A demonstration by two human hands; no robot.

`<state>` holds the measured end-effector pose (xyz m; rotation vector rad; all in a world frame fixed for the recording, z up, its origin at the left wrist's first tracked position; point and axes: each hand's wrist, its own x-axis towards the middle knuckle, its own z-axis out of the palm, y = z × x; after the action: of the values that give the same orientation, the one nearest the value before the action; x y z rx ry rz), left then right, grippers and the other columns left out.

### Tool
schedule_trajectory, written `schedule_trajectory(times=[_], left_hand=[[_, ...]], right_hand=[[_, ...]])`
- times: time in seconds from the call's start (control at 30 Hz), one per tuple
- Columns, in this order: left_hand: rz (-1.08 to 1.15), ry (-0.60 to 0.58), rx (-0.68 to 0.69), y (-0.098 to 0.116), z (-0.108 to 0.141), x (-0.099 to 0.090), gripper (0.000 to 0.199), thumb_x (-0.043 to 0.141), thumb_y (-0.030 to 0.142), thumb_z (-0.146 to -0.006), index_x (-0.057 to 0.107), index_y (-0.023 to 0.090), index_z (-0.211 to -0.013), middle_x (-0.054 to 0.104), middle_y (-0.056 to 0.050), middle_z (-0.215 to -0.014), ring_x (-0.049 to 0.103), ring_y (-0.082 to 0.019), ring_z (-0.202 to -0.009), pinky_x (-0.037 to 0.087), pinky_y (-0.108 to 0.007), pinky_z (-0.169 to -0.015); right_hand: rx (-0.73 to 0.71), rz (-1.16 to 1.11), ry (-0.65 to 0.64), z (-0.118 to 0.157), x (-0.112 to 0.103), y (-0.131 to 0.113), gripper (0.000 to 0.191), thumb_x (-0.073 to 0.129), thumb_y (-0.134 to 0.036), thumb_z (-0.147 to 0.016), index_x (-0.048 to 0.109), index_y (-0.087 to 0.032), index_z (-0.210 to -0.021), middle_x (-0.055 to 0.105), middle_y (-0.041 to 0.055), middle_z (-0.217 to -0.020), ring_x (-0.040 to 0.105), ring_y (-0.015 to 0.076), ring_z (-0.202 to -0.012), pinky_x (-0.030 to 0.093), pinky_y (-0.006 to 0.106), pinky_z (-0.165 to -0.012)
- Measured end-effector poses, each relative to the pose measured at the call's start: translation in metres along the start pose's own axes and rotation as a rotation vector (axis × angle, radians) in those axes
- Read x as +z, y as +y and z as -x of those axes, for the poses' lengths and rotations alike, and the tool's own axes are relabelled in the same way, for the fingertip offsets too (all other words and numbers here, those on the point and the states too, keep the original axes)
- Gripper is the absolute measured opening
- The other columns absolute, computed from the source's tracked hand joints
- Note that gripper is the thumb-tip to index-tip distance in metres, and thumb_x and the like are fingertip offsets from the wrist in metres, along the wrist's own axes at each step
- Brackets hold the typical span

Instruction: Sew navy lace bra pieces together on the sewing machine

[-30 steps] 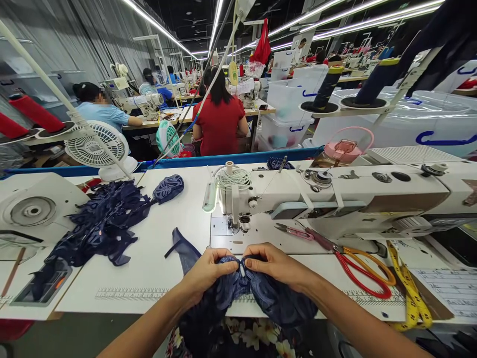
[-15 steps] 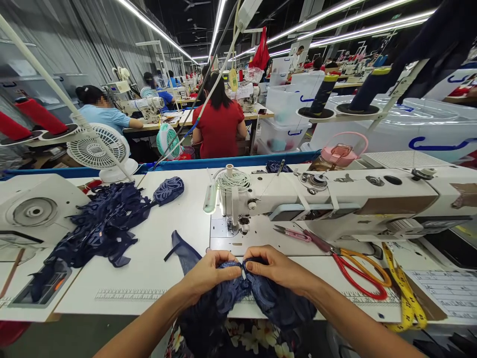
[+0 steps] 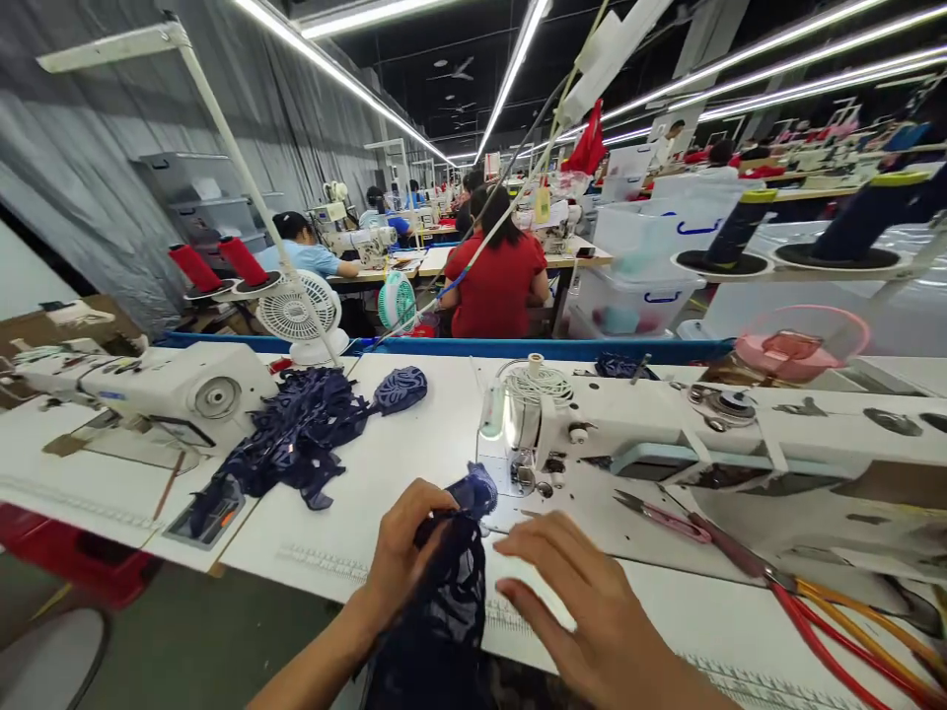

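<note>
Dark navy lace fabric (image 3: pixel 463 567) hangs from my left hand (image 3: pixel 414 537), whose thumb and fingers pinch it near the table's front edge. The fabric's upper end lies on the white table just left of the sewing machine's needle area (image 3: pixel 524 475). To the right of the fabric, apart from it, is my right hand (image 3: pixel 569 592), fingers spread and nothing between them. The sewing machine (image 3: pixel 651 424) stands behind both hands. Thread snips with a pink handle (image 3: pixel 677 521) and red-and-orange-handled scissors (image 3: pixel 784 582) lie to the right of my right hand.
A heap of navy lace pieces (image 3: pixel 303 429) and one oval piece (image 3: pixel 400 390) lie on the left. Beyond them are a second sewing machine (image 3: pixel 170 390) and a white fan (image 3: pixel 300 311). Thread cones (image 3: pixel 742 232) stand at the right. A person in red (image 3: pixel 497 281) sits ahead.
My right hand has let go of the lace and opened to the right. My left hand still holds the fabric, now turned with one end toward the needle. The view has swung left.
</note>
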<state>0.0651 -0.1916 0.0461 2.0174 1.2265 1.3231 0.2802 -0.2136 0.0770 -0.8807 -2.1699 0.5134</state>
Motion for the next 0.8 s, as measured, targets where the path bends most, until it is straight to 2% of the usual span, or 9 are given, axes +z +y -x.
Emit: schedule_trajectory(times=[0.07, 0.13, 0.27, 0.37, 0.43, 0.47, 0.53, 0.63, 0.8], left_hand=[[0.061, 0.015, -0.136, -0.010, 0.010, 0.000, 0.009, 0.050, 0.022, -0.091, 0.058, 0.021, -0.088, 0.058, -0.002, -0.083, 0.054, -0.016, -0.076, 0.042, -0.025, -0.068], [0.096, 0.013, -0.230, -0.014, 0.019, -0.002, 0.008, 0.051, 0.021, -0.090, 0.059, 0.020, -0.086, 0.059, -0.002, -0.084, 0.055, -0.016, -0.078, 0.043, -0.026, -0.070], [0.196, -0.033, -0.287, -0.007, 0.027, -0.010, 0.014, 0.050, 0.020, -0.089, 0.059, 0.023, -0.099, 0.061, -0.003, -0.096, 0.058, -0.018, -0.090, 0.046, -0.028, -0.080], [0.199, -0.046, -0.228, -0.001, 0.029, -0.013, 0.029, 0.056, 0.021, -0.085, 0.055, 0.024, -0.114, 0.059, -0.005, -0.112, 0.055, -0.021, -0.104, 0.043, -0.031, -0.092], [0.151, -0.033, -0.232, -0.001, 0.027, -0.012, 0.017, 0.057, 0.024, -0.087, 0.060, 0.022, -0.103, 0.061, -0.005, -0.102, 0.056, -0.020, -0.097, 0.043, -0.030, -0.088], [0.145, -0.025, -0.277, -0.002, 0.026, -0.011, 0.010, 0.056, 0.027, -0.089, 0.062, 0.021, -0.095, 0.062, -0.004, -0.093, 0.057, -0.019, -0.090, 0.044, -0.028, -0.082], [0.207, -0.052, -0.429, -0.006, 0.022, -0.009, 0.020, 0.052, 0.035, -0.093, 0.062, 0.019, -0.085, 0.058, -0.002, -0.079, 0.054, -0.015, -0.076, 0.041, -0.025, -0.070], [0.356, -0.167, -0.598, -0.009, 0.015, -0.009, 0.031, 0.054, 0.046, -0.090, 0.062, 0.016, -0.085, 0.052, 0.001, -0.071, 0.046, -0.013, -0.067, 0.036, -0.023, -0.061], [0.319, -0.220, -0.571, -0.009, 0.009, -0.007, 0.029, 0.054, 0.044, -0.091, 0.062, 0.016, -0.084, 0.051, 0.001, -0.073, 0.043, -0.012, -0.069, 0.035, -0.022, -0.064]], right_hand=[[-0.021, 0.073, 0.076, -0.011, 0.020, 0.015, 0.029, 0.054, -0.027, -0.093, 0.053, -0.026, -0.122, 0.059, 0.0109, -0.116, 0.057, 0.0263, -0.106, 0.049, 0.041, -0.088], [-0.049, 0.069, 0.040, -0.022, 0.035, 0.028, 0.028, 0.054, -0.027, -0.093, 0.053, -0.026, -0.120, 0.056, 0.0108, -0.120, 0.052, 0.0269, -0.112, 0.046, 0.044, -0.092], [-0.087, -0.017, -0.027, -0.035, 0.048, 0.037, 0.011, 0.045, -0.018, -0.095, 0.053, -0.024, -0.096, 0.060, 0.0060, -0.098, 0.054, 0.0218, -0.095, 0.041, 0.045, -0.093], [-0.067, -0.048, -0.069, -0.039, 0.049, 0.037, 0.011, 0.043, -0.020, -0.096, 0.053, -0.023, -0.093, 0.059, 0.0036, -0.087, 0.052, 0.0195, -0.083, 0.040, 0.044, -0.088], [-0.023, -0.089, -0.115, -0.041, 0.046, 0.038, 0.013, 0.043, -0.024, -0.097, 0.055, -0.022, -0.091, 0.059, 0.0029, -0.082, 0.051, 0.0189, -0.079, 0.041, 0.040, -0.082], [0.018, -0.120, -0.145, -0.042, 0.044, 0.039, 0.015, 0.043, -0.027, -0.097, 0.056, -0.022, -0.090, 0.059, 0.0026, -0.081, 0.051, 0.0185, -0.078, 0.042, 0.038, -0.079], [0.132, -0.196, -0.223, -0.044, 0.038, 0.041, 0.022, 0.043, -0.033, -0.098, 0.059, -0.022, -0.088, 0.060, 0.0025, -0.079, 0.053, 0.0177, -0.077, 0.043, 0.033, -0.071], [0.284, -0.293, -0.307, -0.043, 0.030, 0.046, 0.027, 0.043, -0.038, -0.098, 0.064, -0.022, -0.089, 0.064, 0.0035, -0.083, 0.057, 0.0170, -0.077, 0.041, 0.027, -0.060], [0.314, -0.283, -0.290, -0.034, 0.022, 0.050, 0.022, 0.047, -0.038, -0.096, 0.058, -0.026, -0.110, 0.062, 0.0024, -0.086, 0.057, 0.0151, -0.071, 0.040, 0.024, -0.055]])
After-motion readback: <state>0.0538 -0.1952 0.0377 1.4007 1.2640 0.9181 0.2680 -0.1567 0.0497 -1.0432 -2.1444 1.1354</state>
